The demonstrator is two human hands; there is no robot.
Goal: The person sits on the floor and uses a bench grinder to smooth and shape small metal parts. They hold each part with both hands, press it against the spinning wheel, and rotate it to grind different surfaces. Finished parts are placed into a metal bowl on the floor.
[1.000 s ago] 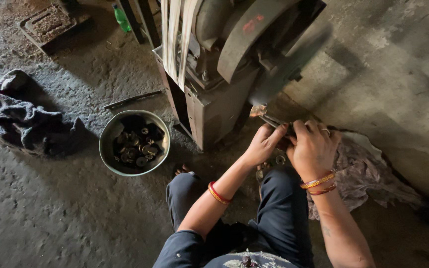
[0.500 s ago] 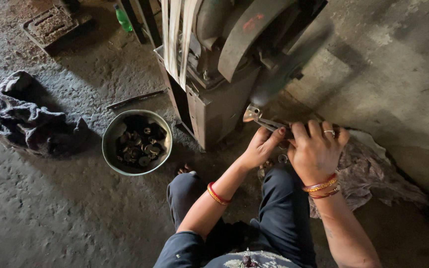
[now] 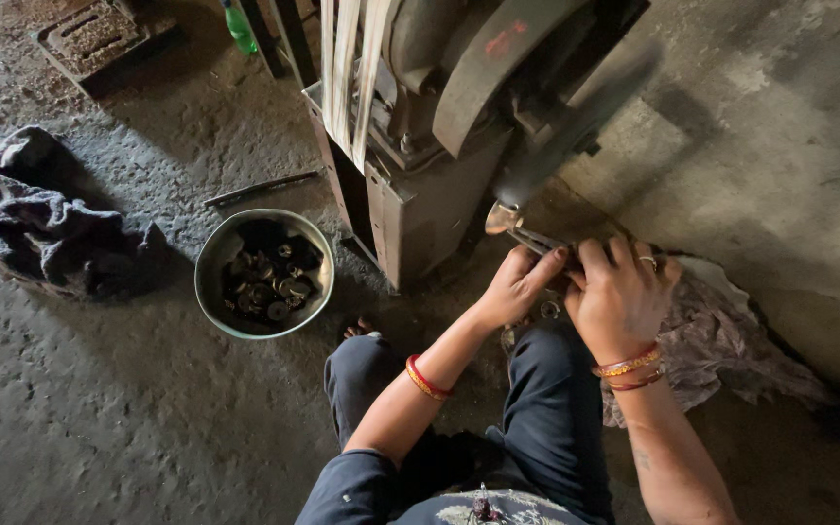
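At centre right of the frame, our left hand [image 3: 515, 285] and right hand [image 3: 619, 297] are both closed around a tong-like metal holder [image 3: 527, 233], pressing a small shiny piece [image 3: 498, 218] against the spinning wheel [image 3: 576, 126]. We judge this the grinding step; next comes steady pressure, fingers clear.

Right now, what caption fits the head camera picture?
Both hands, left hand and right hand, press a metal piece against a spinning wheel.
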